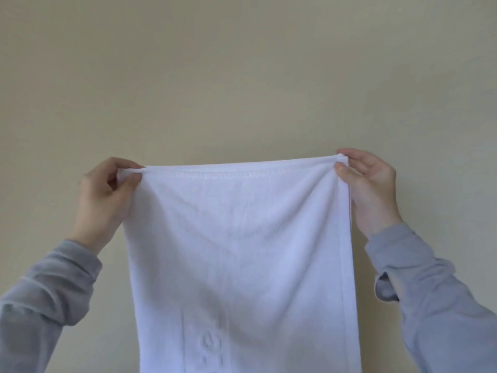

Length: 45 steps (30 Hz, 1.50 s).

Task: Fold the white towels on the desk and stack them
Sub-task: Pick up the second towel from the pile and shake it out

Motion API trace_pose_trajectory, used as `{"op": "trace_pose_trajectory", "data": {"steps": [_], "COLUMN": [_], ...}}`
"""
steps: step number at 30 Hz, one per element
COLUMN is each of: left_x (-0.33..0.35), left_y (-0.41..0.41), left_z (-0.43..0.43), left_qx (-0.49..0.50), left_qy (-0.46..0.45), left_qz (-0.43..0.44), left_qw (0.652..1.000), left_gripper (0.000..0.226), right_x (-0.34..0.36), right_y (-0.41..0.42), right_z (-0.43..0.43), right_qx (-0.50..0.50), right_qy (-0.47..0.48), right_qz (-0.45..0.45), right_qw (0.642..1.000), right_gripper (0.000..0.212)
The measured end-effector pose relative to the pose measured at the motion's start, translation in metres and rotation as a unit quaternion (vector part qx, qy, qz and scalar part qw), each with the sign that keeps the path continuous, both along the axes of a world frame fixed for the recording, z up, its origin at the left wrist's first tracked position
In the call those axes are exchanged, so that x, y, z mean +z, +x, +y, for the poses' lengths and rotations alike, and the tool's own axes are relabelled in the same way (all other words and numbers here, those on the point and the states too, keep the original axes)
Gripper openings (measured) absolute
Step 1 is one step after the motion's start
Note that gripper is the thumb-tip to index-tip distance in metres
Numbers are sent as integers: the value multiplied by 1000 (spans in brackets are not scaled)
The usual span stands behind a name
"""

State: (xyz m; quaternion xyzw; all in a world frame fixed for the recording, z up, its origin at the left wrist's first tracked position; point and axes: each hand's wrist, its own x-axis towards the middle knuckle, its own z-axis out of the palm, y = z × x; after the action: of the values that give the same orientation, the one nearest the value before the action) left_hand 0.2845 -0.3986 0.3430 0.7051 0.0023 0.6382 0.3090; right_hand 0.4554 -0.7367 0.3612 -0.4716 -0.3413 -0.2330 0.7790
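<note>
Towel: a white towel [242, 251] hangs in the air before a plain wall [242, 63], stretched by its top hem.
Left hand: the left hand [105, 195] pinches the top left corner.
Right hand: the right hand [368, 184] pinches the top right corner.
Risk: both grips are light fingertip pinches, so a corner could slip and the towel would drop or fold crooked.
Hidden: the towel's lower edge is cut off; the tabletop, other towels and any stack are out of view.
Unclear: an embossed mark low on the towel is unreadable.
</note>
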Motion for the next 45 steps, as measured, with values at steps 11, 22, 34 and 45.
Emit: {"op": "trace_pose_trajectory", "data": {"steps": [11,22,34,45], "left_x": [-14,-23,-15,-124], "left_y": [14,45,85,59], "left_z": [25,-39,-252,-304], "left_qx": [-23,-87,-115,-57], "left_qy": [-58,-68,-71,-175], "left_qz": [-4,-7,-38,69], "left_qw": [998,994,990,981], "left_gripper": [31,18,13,13], "right_x": [-20,-52,-9,-11], "right_y": [-8,5,113,185], "right_z": [0,-55,-217,-145], "right_qx": [40,13,-54,-5], "right_qy": [-17,41,49,-165], "right_qz": [103,112,52,2], "right_qw": [994,993,996,986], "right_gripper": [22,21,19,24]}}
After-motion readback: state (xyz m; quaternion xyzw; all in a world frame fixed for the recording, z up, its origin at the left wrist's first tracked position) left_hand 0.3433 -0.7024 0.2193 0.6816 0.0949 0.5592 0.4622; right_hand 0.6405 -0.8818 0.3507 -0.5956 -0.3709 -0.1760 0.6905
